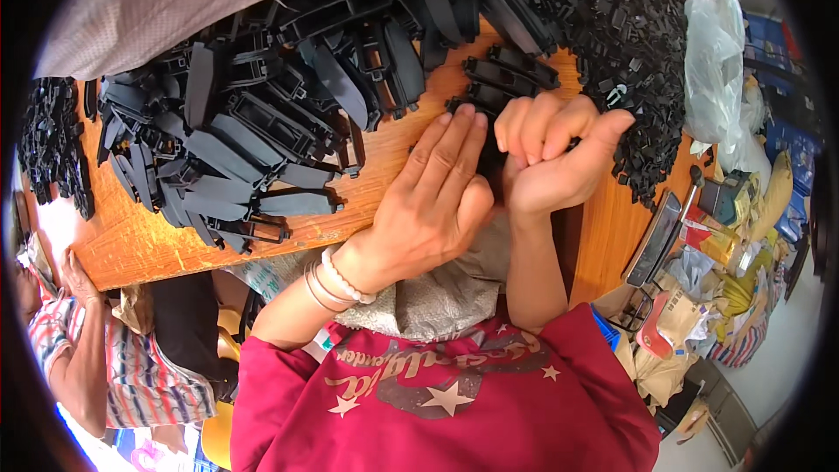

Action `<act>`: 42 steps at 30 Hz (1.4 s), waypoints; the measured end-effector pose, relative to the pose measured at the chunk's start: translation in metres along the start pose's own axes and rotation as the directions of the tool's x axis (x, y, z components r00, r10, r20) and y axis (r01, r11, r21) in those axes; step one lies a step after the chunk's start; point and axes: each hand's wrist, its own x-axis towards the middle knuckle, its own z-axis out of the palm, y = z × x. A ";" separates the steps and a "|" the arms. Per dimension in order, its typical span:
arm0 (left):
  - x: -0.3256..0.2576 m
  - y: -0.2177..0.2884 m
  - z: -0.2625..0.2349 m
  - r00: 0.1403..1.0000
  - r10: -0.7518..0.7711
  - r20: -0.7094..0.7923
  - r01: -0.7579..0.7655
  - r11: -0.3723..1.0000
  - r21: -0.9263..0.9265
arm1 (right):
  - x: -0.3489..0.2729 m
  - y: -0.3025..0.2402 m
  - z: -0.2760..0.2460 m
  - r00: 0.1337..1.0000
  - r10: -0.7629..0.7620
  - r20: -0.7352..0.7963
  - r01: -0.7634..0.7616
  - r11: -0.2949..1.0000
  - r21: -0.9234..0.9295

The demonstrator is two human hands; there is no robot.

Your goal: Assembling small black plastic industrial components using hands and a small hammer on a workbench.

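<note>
At the far left, a co-worker's hand (80, 280) rests at the edge of the wooden table (371, 197), near a heap of small dark parts (54, 144). Next comes a broad, jumbled pile of long black casings (236, 135). Then the left hand (437, 170): palm down, 3 fingers stretched straight and close together, gripping nothing that I can see, the tips at the near end of a small group of black pieces (516, 74) on the tabletop. Just beside it is the right hand (559, 153), fingers curled in and thumb sticking out; I can't tell whether they close on anything. Rightmost lies a big mound of tiny black parts (634, 26). To my mind, good work here wants the flat hand steadying lightly, the curled hand pressing evenly, and both wrists kept clear of the loose pieces.
</note>
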 end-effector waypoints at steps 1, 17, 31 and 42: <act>-0.001 -0.001 0.000 1.000 -0.009 0.013 0.010 1.000 -0.029 | 0.000 -0.001 0.000 0.998 0.051 -0.029 -0.052 0.997 -0.055; 0.016 -0.001 0.003 0.998 -0.007 0.059 0.013 0.994 -0.109 | 0.022 -0.006 -0.005 0.989 0.043 -0.143 -0.044 0.999 -0.001; 0.030 -0.005 0.005 0.990 -0.066 0.123 0.081 0.989 -0.124 | 0.040 0.000 -0.002 0.985 0.038 -0.170 -0.043 0.999 -0.030; 0.047 -0.005 0.008 0.980 -0.063 0.191 0.093 0.983 -0.156 | 0.057 0.002 -0.036 0.971 -0.064 -0.229 0.092 0.990 0.111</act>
